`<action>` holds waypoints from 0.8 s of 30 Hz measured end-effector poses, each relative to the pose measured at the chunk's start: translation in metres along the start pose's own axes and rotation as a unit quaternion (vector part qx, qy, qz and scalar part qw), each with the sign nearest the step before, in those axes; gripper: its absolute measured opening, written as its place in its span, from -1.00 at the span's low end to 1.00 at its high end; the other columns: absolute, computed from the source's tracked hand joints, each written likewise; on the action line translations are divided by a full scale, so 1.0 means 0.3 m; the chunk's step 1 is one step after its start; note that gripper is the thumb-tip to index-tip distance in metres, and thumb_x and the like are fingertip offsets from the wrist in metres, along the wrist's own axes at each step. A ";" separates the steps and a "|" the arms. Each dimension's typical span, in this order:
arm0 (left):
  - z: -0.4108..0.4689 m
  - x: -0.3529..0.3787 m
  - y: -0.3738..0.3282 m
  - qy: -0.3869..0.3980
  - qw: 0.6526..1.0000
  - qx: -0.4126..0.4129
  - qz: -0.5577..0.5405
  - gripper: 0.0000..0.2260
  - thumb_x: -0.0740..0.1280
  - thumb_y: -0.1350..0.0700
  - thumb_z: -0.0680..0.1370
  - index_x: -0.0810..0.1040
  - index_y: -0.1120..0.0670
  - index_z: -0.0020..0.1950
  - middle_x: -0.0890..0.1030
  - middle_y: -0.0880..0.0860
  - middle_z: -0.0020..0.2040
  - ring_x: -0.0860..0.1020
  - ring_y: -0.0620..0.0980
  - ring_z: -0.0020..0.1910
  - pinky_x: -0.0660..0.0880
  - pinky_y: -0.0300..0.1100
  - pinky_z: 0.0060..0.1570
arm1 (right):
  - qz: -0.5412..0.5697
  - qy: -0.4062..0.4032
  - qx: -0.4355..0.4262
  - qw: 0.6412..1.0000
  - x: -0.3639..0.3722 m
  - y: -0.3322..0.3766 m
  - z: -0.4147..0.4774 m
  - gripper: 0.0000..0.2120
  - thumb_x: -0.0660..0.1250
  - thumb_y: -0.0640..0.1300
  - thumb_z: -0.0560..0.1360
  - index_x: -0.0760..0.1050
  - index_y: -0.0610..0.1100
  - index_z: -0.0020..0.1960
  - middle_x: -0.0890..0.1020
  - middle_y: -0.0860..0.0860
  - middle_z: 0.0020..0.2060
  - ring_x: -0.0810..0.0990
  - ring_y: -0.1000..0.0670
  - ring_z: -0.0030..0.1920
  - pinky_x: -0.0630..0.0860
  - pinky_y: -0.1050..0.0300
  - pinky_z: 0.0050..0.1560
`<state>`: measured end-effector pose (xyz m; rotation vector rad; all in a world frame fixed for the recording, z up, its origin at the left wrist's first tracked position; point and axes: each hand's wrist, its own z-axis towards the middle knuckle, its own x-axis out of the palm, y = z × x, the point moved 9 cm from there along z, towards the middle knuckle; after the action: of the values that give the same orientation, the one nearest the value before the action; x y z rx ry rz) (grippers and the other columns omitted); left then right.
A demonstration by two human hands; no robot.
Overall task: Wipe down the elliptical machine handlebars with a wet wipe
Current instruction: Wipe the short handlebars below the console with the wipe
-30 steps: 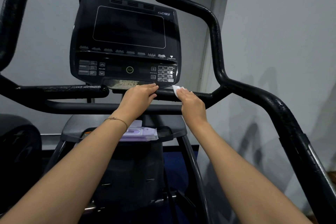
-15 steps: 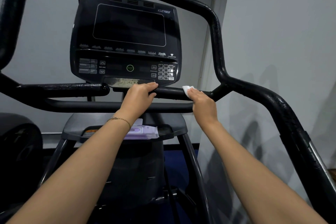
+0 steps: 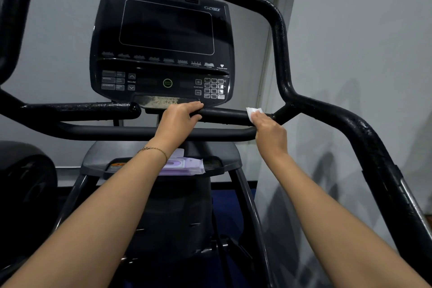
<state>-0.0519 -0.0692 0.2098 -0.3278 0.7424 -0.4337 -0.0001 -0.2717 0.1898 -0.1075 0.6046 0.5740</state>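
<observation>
Wipe: the white wet wipe [image 3: 253, 112] lies on top of the short grip bar [image 3: 224, 116] below the console [image 3: 163, 47], close to where that bar meets the tall right handlebar [image 3: 279, 37]. One corner pokes up past the fingers.
Right hand: the right hand [image 3: 268, 134] reaches over the bar from the near side, fingers curled down on the wipe. This pins it to the tube, likely so it hugs the round surface.
Left hand: the left hand [image 3: 180, 121] is clenched over the free inner end of the same bar, well apart from the wipe. It probably steadies the person while the other hand rubs.
Step in hand: wiping the outer stretch of the short bar, near the joint.
Left to do: by my reckoning the tall right handlebar and the left handlebar [image 3: 77, 110]. Both show shiny specks, but I cannot tell damp from wear.
Pack: a purple pack of wipes [image 3: 184, 166] rests on the tray [image 3: 98, 159] under the bars with its flap apparently lifted. It sits within reach for a fresh sheet.
</observation>
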 end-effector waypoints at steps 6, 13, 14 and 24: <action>-0.005 -0.009 -0.003 -0.004 1.000 0.001 -0.005 -0.68 0.35 0.20 0.52 0.54 0.12 0.28 0.56 0.04 0.27 0.51 -0.04 0.26 0.32 -0.26 0.36 | -0.061 0.080 0.075 0.992 -0.007 -0.080 0.051 -0.54 0.08 -0.35 0.54 0.34 -0.08 0.39 0.59 -0.13 0.13 0.57 -0.18 0.10 0.48 0.07 0.07; -0.003 -0.010 0.002 -0.003 1.000 -0.009 -0.018 -0.67 0.35 0.20 0.52 0.54 0.10 0.28 0.55 0.02 0.28 0.52 -0.06 0.25 0.32 -0.33 0.33 | 0.018 0.031 0.034 0.999 -0.008 -0.014 0.053 -0.51 0.12 -0.39 0.51 0.41 -0.02 0.35 0.62 -0.06 0.14 0.57 -0.10 0.16 0.49 0.11 0.11; -0.004 -0.010 0.005 -0.003 1.000 -0.010 -0.017 -0.68 0.35 0.19 0.52 0.54 0.09 0.28 0.56 0.02 0.28 0.52 -0.07 0.25 0.32 -0.32 0.33 | -0.005 0.052 0.059 0.997 -0.006 -0.041 0.065 -0.51 0.10 -0.38 0.52 0.41 -0.01 0.35 0.63 -0.09 0.08 0.58 -0.14 0.09 0.47 0.11 0.03; -0.010 -0.014 -0.004 -0.003 1.000 -0.006 -0.008 -0.67 0.35 0.19 0.53 0.53 0.10 0.30 0.55 0.02 0.28 0.52 -0.06 0.24 0.31 -0.32 0.33 | -0.056 0.162 0.089 0.981 0.022 -0.059 0.130 -0.58 0.12 -0.36 0.50 0.52 -0.04 0.23 0.63 -0.18 -0.02 0.57 -0.22 -0.02 0.49 0.02 -0.05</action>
<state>-0.0572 -0.0686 0.2106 -0.3454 0.7373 -0.4429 0.0339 -0.2733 0.2169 -0.0656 0.9587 0.3923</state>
